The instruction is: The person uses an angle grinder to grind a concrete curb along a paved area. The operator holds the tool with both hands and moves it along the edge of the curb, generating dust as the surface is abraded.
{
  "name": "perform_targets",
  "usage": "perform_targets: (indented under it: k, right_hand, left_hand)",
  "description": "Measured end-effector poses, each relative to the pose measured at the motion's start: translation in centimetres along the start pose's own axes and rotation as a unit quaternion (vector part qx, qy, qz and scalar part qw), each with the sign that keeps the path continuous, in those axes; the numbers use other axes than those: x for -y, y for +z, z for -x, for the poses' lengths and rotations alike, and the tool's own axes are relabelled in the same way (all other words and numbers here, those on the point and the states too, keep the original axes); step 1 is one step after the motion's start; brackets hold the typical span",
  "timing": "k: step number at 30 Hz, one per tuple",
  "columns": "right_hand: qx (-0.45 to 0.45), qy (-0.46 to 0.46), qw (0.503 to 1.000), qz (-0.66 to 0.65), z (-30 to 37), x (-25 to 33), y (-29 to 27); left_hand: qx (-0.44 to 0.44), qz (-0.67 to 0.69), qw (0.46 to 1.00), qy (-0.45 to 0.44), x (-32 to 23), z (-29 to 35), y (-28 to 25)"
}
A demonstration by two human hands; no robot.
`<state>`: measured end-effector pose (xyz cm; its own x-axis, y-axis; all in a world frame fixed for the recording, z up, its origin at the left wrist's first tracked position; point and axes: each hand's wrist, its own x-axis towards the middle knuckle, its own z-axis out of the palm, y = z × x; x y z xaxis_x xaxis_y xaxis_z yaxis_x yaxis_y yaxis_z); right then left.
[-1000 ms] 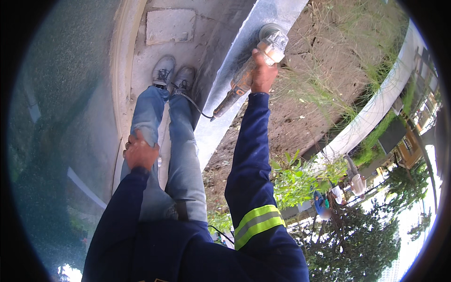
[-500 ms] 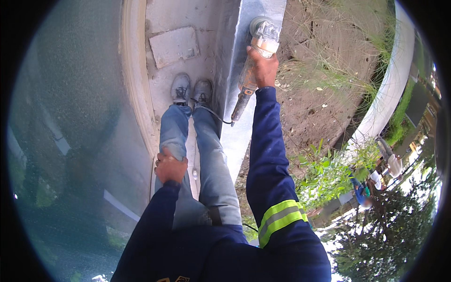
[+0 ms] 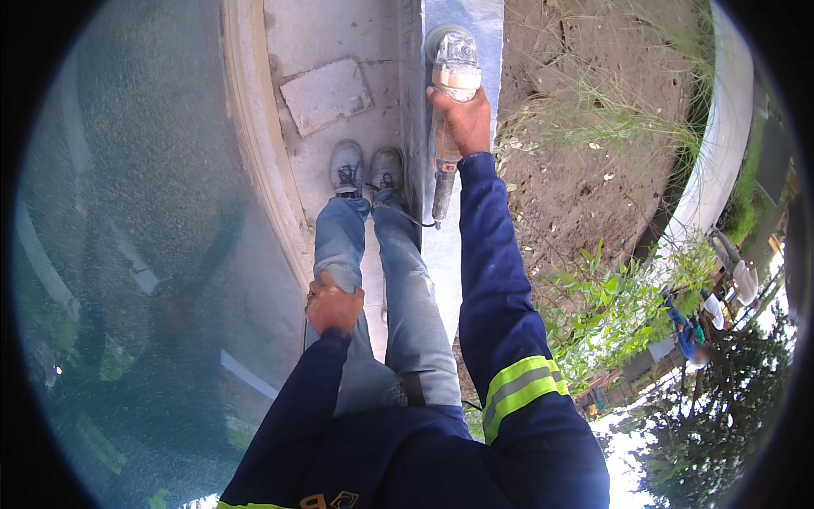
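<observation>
My right hand [image 3: 465,119] is wrapped round the body of a dusty orange-and-black angle grinder [image 3: 445,140]. The grinder's head points away from me, and its round disc [image 3: 443,41] lies against the top of a long pale stone ledge [image 3: 443,246]. Whether the disc is spinning I cannot tell. From the handle's near end a black cord runs left toward my shoes. My left hand [image 3: 334,307] rests on my left knee, closed over the jeans [image 3: 392,254] with its fingers bent.
Left of my legs stands a large glass pane [image 3: 153,170] with a stone sill [image 3: 263,144]. A loose tile [image 3: 326,95] lies beyond my shoes [image 3: 348,165]. Right of the ledge are soil [image 3: 568,187], grass, a leafy shrub [image 3: 593,310] and a curved white kerb [image 3: 721,127]. People are farther off at right.
The grinder has moved a little left over the ledge and now lines up more nearly with it. My view has shifted slightly; my left hand stays on the knee.
</observation>
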<state>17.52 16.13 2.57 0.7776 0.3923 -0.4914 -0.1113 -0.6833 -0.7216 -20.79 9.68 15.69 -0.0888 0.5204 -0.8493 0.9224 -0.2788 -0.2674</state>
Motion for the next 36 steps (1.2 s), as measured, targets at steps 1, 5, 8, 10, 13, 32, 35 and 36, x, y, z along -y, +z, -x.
perform_targets:
  k: [1,5,8,10,13,32,35,36]
  right_hand:
    - [-0.004,-0.003,1.000,-0.019,-0.1,-0.1,-0.2]
    - [-0.007,0.016,1.000,-0.010,0.9,-0.8,-1.0]
    - [0.007,0.010,1.000,-0.027,2.9,-1.4,-1.5]
    - [0.033,0.008,0.998,-0.055,3.9,-1.6,-1.4]
    - [0.018,-0.004,1.000,-0.022,3.4,-1.4,-0.7]
    - [0.028,-0.021,0.999,-0.042,3.3,-1.3,-0.8]
    - [0.020,-0.026,0.998,-0.055,2.2,-1.1,-0.9]
    - [0.016,-0.033,0.997,-0.063,2.0,-1.1,-1.0]
  left_hand:
    - [-0.001,0.001,1.000,0.003,0.0,0.0,0.1]
    - [-0.015,0.006,1.000,0.005,0.0,-0.3,0.6]
    - [-0.018,-0.007,1.000,0.002,0.0,-0.2,0.7]
    - [-0.020,-0.016,1.000,0.000,0.1,-0.2,0.8]
    - [-0.024,-0.017,1.000,0.001,0.0,-0.2,1.0]
    - [-0.023,0.011,1.000,0.004,0.6,-0.1,2.2]
    - [-0.021,0.001,1.000,0.002,0.6,-0.1,2.1]
    - [-0.017,-0.003,1.000,-0.001,0.6,-0.1,1.9]
